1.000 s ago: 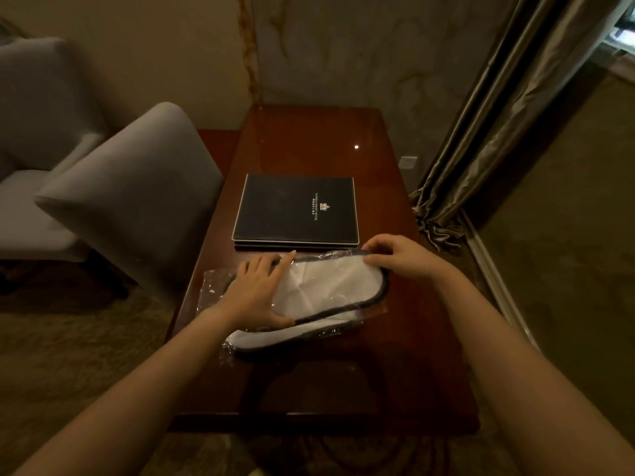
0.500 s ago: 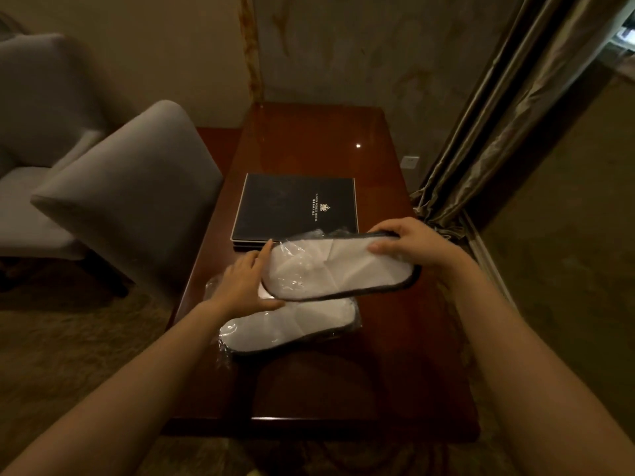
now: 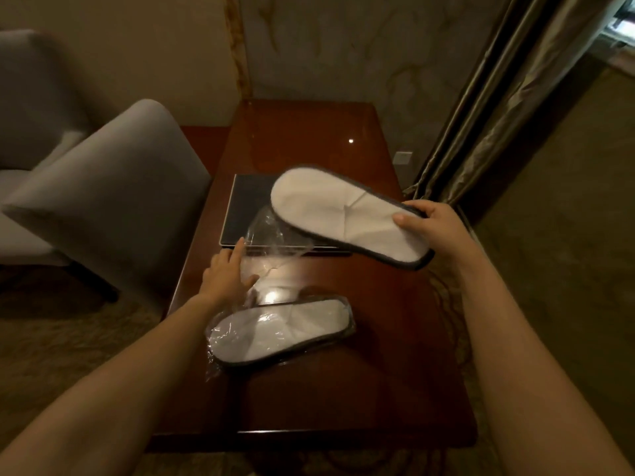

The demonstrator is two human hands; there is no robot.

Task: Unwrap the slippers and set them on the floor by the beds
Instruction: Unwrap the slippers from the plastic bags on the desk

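My right hand [image 3: 434, 228] grips one end of a flat white slipper with a dark rim [image 3: 338, 211] and holds it bare in the air over the table. An empty clear plastic wrapper [image 3: 271, 242] trails from below it down to my left hand [image 3: 225, 274], which holds the wrapper's edge against the table. A second white slipper [image 3: 281, 333] lies flat on the table near its front, still inside its clear plastic.
A dark wooden table [image 3: 395, 389] carries a black folder [image 3: 247, 207] behind the wrapper. A grey upholstered chair [image 3: 103, 207] stands close at the left. Curtains [image 3: 488, 108] hang at the right, with carpet below and a wall behind.
My right hand pulled the upper slipper out of its wrapper and lifted it up and to the right. My left hand stayed low on the plastic. The lower slipper stayed put.
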